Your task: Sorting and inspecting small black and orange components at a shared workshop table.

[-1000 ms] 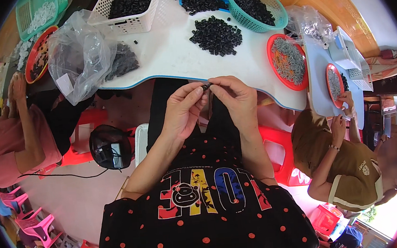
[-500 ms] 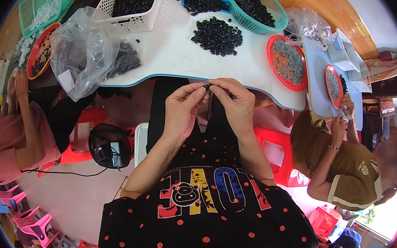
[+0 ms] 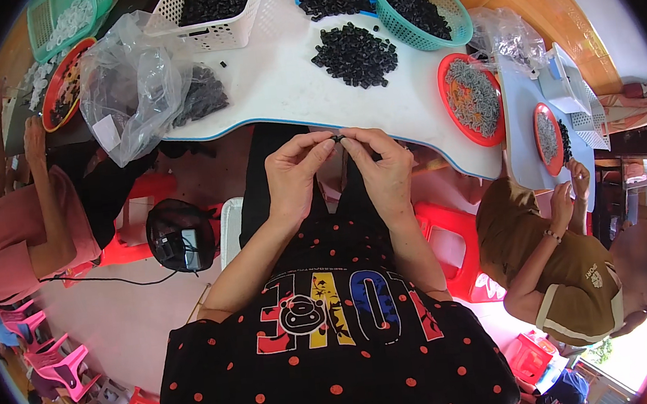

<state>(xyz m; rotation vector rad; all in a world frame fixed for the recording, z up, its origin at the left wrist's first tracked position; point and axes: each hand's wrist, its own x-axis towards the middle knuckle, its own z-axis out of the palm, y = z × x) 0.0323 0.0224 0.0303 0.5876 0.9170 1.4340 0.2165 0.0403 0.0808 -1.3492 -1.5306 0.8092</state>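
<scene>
Between my fingertips, just off the table's near edge, is a small black plastic piece [image 3: 338, 138]. My left hand [image 3: 295, 172] pinches it from one side with thumb and forefinger. From the other side my right hand [image 3: 383, 167] grips it the same way, so the fingertips almost meet. The piece's details are too small to make out. Beyond my hands a loose pile of small black pieces [image 3: 355, 55] lies on the white table [image 3: 271, 83]. To the right, a red plate [image 3: 473, 100] holds many small grey screw-like parts.
At the back stand a white basket [image 3: 205, 37], a blue tray [image 3: 335, 1] and a green basket [image 3: 424, 10], all with black pieces. A clear plastic bag [image 3: 133, 88] lies at left. Co-workers sit on both sides; a red stool [image 3: 451, 248] is at my right.
Both my hands stay almost in place, still pinching the small black piece. The co-worker on the left has shifted their arms, and the one on the right has drawn their hands away from the plate.
</scene>
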